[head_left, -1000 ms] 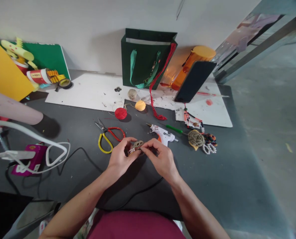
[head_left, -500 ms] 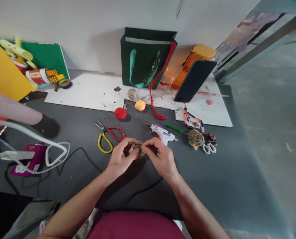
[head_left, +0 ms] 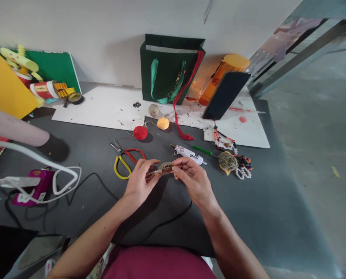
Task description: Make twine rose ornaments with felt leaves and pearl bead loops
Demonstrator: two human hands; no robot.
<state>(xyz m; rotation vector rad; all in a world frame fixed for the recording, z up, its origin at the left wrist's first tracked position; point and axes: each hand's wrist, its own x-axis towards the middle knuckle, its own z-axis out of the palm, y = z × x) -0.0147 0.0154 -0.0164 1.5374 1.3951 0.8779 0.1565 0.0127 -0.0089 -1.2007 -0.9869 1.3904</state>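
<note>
Between both hands is a small olive-brown knitted flower piece (head_left: 166, 166) with pearly beads on its left side, turned nearly edge-on. My left hand (head_left: 138, 183) pinches its beaded left end between thumb and fingers. On its right edge, the thumb and fingertips of my right hand (head_left: 195, 181) are closed, partly hiding it. Just beyond the hands lies a white glue gun (head_left: 190, 154). Scissors (head_left: 123, 166) with one yellow and one red handle lie open beside my left hand. A green-handled hook (head_left: 202, 150) points toward another olive knitted flower (head_left: 228, 161) with pearl loops.
Red yarn (head_left: 140, 132), yellow yarn (head_left: 162, 123) and grey yarn (head_left: 153, 110) balls sit farther back. A green paper bag (head_left: 168, 69) and a leaning phone (head_left: 227, 95) stand behind. White cable (head_left: 33, 153) and a purple box (head_left: 39, 186) occupy the left. A black cord (head_left: 164, 223) runs below my hands.
The flower piece has been tilted from facing up to nearly edge-on, showing more beads at its left. My right hand has shifted slightly right and its grip has changed.
</note>
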